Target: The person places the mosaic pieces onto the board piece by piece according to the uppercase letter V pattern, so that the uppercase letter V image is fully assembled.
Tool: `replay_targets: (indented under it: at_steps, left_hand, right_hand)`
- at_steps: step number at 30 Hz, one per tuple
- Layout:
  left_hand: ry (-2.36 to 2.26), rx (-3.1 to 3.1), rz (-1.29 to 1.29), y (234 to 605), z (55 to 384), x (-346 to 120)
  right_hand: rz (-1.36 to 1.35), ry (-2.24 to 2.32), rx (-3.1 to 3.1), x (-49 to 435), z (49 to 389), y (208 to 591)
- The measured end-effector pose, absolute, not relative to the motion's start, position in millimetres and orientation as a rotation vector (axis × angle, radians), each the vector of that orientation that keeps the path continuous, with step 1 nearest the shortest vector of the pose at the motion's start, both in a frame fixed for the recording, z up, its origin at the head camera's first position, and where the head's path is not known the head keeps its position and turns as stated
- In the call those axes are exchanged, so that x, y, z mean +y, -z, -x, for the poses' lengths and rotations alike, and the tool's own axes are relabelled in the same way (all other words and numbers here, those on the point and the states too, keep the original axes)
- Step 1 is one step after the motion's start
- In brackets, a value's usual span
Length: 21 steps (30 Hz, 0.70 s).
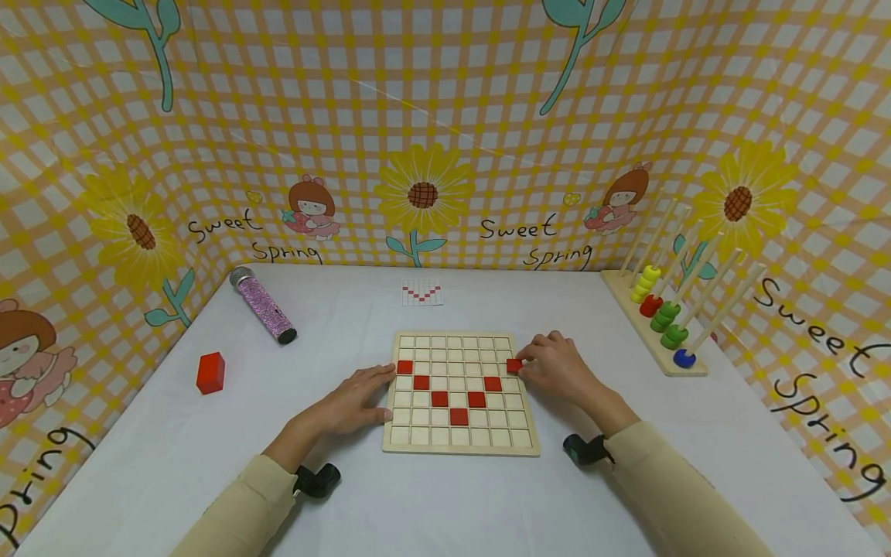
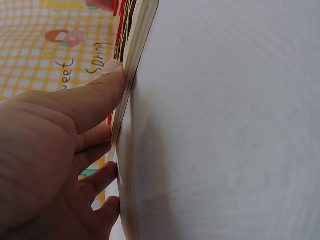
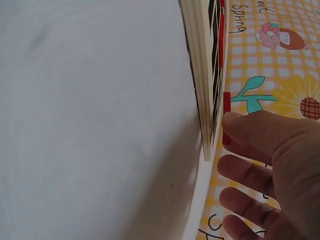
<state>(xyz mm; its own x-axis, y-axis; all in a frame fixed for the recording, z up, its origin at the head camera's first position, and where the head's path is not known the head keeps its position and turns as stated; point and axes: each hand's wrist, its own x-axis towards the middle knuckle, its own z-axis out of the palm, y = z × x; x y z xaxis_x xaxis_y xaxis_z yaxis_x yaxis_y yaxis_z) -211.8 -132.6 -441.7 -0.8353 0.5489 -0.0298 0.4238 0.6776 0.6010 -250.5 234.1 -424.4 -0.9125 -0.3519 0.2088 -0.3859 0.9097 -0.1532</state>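
Note:
A wooden grid board (image 1: 461,450) lies on the white table, with red square tiles (image 1: 459,417) in several cells along a V-shaped line. My right hand (image 1: 562,370) pinches another red tile (image 1: 513,365) between thumb and fingers at the board's right edge. In the right wrist view, that tile (image 3: 226,102) stands just over the board's surface, with the other fingers spread below the thumb. At the opposite side, my left hand (image 1: 353,402) rests against the board's left edge. Its thumb (image 2: 102,97) and fingertips touch the side in the left wrist view.
Behind the board lies a small card (image 1: 421,293) with a red V pattern on a grid. A glittery pink microphone (image 1: 264,306) and a red block (image 1: 210,373) are on the left. A wooden peg stand (image 1: 685,370) with coloured beads stands on the right. Patterned cloth (image 1: 445,116) encloses the table.

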Motion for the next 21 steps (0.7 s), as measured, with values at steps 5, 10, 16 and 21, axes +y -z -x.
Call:
replay_targets:
  at_steps: [5,10,16,21]
  left_hand:
    - [-0.877,2.686,-0.807,442.3,212.0,-133.3]
    - [-0.881,2.683,-0.811,442.4,211.2,-133.3]
    - [-0.898,2.675,-0.806,441.1,210.1,-132.5]
    - [-0.894,2.68,-0.82,441.3,210.0,-132.8]
  right_hand:
    - [-0.58,-0.282,-2.904,230.6,250.5,424.5]
    - [-0.59,-0.282,-2.914,228.1,250.5,424.4]
    - [-0.629,-0.273,-2.901,226.3,249.9,423.5]
    - [-0.629,-0.27,-2.901,225.7,250.8,425.0]
